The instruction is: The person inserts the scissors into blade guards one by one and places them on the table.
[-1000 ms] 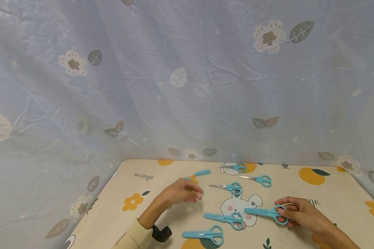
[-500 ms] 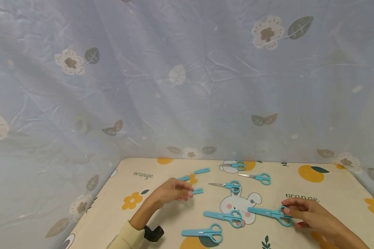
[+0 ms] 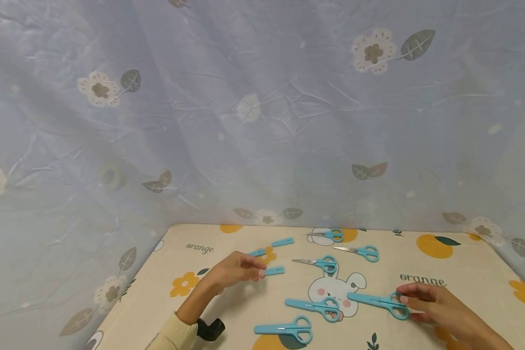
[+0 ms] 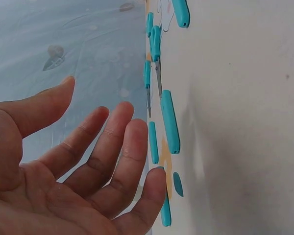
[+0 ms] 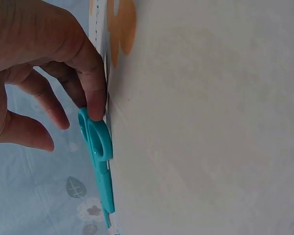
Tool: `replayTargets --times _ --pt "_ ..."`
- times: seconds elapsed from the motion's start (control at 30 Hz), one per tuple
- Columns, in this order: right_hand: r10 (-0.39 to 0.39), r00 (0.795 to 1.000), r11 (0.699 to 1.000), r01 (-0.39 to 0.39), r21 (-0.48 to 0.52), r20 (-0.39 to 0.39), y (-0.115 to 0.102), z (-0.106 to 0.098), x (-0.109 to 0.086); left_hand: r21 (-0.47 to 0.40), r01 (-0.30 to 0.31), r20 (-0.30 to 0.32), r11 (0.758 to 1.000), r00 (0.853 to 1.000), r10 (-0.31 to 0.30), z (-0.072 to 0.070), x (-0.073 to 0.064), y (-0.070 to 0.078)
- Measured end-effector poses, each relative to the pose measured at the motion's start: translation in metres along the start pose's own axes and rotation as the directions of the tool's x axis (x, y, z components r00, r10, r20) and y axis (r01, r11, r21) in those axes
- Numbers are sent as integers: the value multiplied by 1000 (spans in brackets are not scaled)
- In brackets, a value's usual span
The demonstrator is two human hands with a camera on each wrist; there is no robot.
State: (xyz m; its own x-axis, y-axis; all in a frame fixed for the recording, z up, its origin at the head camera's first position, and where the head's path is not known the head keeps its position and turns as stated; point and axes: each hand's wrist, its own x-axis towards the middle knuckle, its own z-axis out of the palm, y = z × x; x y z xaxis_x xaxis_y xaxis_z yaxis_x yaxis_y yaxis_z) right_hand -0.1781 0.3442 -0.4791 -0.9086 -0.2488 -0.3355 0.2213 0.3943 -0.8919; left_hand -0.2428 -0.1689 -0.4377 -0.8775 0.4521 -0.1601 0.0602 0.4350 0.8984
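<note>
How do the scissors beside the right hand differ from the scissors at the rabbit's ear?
The hand-side scissors wear a blue sheath; the rabbit-ear scissors show bare metal blades. The former lie beside the right hand; the latter lie farther away. Both are blue-handled.

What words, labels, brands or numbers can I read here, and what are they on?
"orange": on the cream tablecloth, toward its far left.
"orange": same cloth, just beyond the right hand.
Sleeve: any faint marks are too small to read.
Scissors and sheaths: no readable lettering.
</note>
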Motion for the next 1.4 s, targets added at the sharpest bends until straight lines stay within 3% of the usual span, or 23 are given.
replayTargets --times 0.27,0.53,0.83,1.03,1.27,1.4 --pt "74 997 997 -74 -1 -29 -4 4 -1 27 -18 -4 999 1000 18 -1 0 1" --pt "88 994 996 -89 -9 -71 -6 8 0 60 -20 -26 998 999 22 -4 -4 0" --pt "76 983 988 -97 -118 -168 -7 18 1 90 -14 -50 996 999 19 -4 -4 2" --pt "52 985 977 -85 -197 -166 -11 17 -1 89 3 -43 996 999 1 -3 -2 1" --pt "63 986 983 -89 -163 -156 -11 14 -1 108 5 -53 994 999 1 -5 -3 0" --pt "39 987 973 -73 -221 -154 -14 10 -4 120 -6 -52 993 999 12 -4 0 -1"
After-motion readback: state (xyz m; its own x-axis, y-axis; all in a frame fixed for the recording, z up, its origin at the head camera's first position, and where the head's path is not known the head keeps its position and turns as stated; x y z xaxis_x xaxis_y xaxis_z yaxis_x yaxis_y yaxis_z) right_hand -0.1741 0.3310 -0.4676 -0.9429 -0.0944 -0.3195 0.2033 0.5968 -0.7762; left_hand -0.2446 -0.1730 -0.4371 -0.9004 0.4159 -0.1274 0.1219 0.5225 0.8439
